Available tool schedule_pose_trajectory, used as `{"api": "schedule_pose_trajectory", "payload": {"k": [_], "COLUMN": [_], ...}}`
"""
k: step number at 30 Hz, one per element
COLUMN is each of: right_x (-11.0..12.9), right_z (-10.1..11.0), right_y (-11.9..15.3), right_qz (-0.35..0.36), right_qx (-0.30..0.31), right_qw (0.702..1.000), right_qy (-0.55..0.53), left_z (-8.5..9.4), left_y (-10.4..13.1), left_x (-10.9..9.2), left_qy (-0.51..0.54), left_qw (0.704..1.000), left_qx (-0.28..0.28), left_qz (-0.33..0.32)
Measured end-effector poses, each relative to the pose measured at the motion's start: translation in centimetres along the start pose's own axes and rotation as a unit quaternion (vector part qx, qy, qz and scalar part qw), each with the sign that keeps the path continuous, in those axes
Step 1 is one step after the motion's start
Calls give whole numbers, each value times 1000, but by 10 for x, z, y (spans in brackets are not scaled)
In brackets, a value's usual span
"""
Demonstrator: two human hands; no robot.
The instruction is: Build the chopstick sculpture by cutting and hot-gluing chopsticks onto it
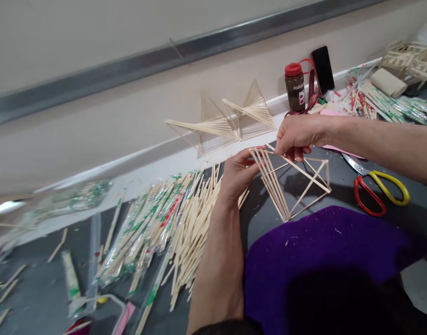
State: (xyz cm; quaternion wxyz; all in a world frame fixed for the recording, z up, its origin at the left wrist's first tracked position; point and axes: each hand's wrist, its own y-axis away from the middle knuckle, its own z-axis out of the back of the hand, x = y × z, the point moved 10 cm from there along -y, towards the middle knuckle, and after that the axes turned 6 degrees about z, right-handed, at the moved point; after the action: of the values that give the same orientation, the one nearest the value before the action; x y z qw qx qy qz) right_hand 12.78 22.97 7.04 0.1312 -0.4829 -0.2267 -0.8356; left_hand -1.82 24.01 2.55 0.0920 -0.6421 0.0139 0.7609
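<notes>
A small frame of thin wooden sticks (293, 184) is held up in front of me, above a dark grey surface (35, 288). My left hand (238, 173) grips its left corner, where several sticks fan out side by side. At the frame's upper edge, my right hand (294, 136) pinches the sticks with fingers closed. The frame's lower point hangs just over purple cloth (325, 251) on my lap.
A big pile of loose and wrapped wooden sticks (171, 218) lies left of my hands. A finished stick sculpture (227, 122) stands by the wall. Red-and-yellow scissors (377, 186) lie to the right. A red-capped bottle (294, 86), a phone (322, 70) and more sticks sit beyond.
</notes>
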Motion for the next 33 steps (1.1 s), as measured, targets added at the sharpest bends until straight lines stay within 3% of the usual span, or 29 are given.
{"api": "schedule_pose_trajectory", "payload": {"k": [4, 11, 25, 33], "right_x": [-5, -10, -18, -18], "right_z": [2, -15, -26, -25], "right_y": [-6, -6, -5, -4], "right_qz": [10, -17, -28, -20], "right_qx": [-32, 35, 53, 39], "right_qw": [999, 999, 996, 999], "right_qy": [-34, -25, -60, -25], "left_z": [-1, -4, -4, -2], "left_y": [1, 1, -1, -1], "left_x": [-4, -7, 0, 4], "left_qy": [9, 17, 31, 30], "left_qw": [1000, 999, 998, 998], "left_qx": [-21, -32, -42, -58], "left_qz": [-11, -38, -18, -14]}}
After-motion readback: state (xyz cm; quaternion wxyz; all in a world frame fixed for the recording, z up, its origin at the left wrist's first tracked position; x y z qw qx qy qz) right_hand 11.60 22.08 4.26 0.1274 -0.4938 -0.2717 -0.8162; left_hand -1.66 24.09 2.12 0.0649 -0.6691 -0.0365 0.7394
